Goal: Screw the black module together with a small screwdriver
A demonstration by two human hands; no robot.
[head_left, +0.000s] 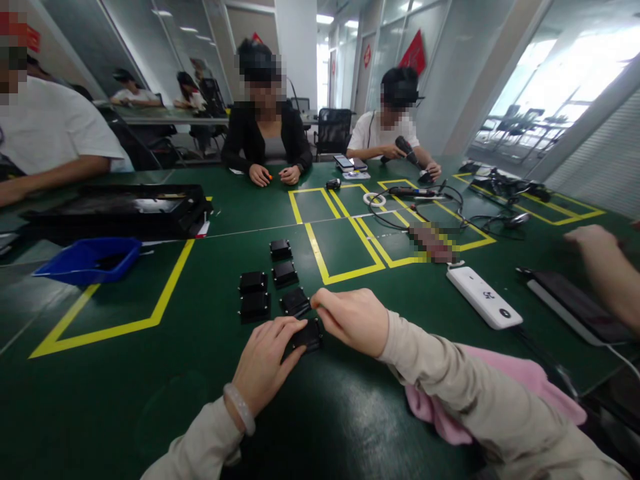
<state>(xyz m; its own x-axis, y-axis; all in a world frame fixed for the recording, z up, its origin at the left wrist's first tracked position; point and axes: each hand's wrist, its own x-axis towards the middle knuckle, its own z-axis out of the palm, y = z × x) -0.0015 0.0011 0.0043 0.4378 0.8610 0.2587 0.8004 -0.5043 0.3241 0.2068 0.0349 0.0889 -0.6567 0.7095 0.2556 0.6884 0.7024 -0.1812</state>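
My left hand (267, 353) grips a small black box (309, 335) on the green tabletop, thumb on its near side and fingers over its top. Small bright studs show at the box's corners. Just above the box's right corner is my right hand (355, 320), fingers pinched together; whatever may be between the fingertips is too small to make out. Another black box (295, 302) lies right behind the held one. Farther back are a box (285, 272) and one more box (280, 249), with two boxes (254, 305) side by side to their left.
A blue tray (95, 260) and a black case (130, 210) stand at left. Yellow tape (350, 275) marks rectangles on the table. At right lie a white power bank (484, 295), cables, a dark tablet-like object (575, 303) and a pink cloth (520, 380). Several people sit around, one arm (607, 267) reaching in.
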